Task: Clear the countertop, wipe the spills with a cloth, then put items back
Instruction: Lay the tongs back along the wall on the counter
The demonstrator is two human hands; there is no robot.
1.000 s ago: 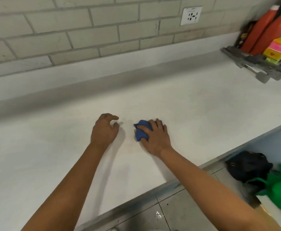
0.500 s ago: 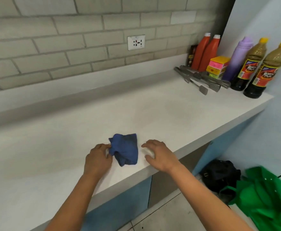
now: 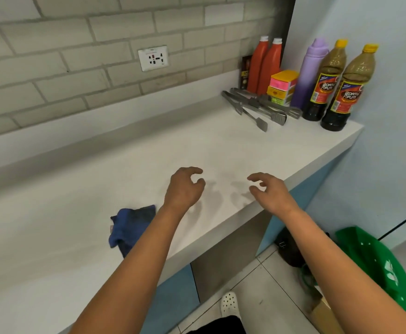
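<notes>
Both hands are over the white countertop point(image 3: 105, 165), near its front edge, and neither holds anything. Left hand point(image 3: 185, 189): fingers loosely curled, thumb and forefinger apart, palm down. Right hand point(image 3: 269, 194): same posture, fingers relaxed and slightly hooked, above the front edge. Shadows of both hands fall on the surface between them. Whether the fingertips touch the surface cannot be told.

Blue cloth point(image 3: 131, 225): crumpled, lying on the countertop close to the front edge, released. It sits beside the left forearm, which partly covers its right side. Neither hand touches it.

Back right corner of the countertop holds a cluster of items. Two red bottles point(image 3: 264, 66) stand upright against the brick wall, a dark packet point(image 3: 245, 71) just beside them on the left. A stack of small boxes point(image 3: 282, 86), yellow and pink on top, stands in front of the red bottles. A purple bottle point(image 3: 310, 73) stands to the right of the boxes. Two brown bottles point(image 3: 337, 85) with yellow caps stand at the right edge, side by side. Metal tongs point(image 3: 257, 107), several pairs, lie flat in front of the boxes, overlapping one another.

A wall socket point(image 3: 153, 58) is set in the brick wall above the back edge. On the floor to the right: a green bag point(image 3: 378, 266) and a dark bag point(image 3: 288, 249) under the counter. A white shoe point(image 3: 229, 303) shows at the bottom.
</notes>
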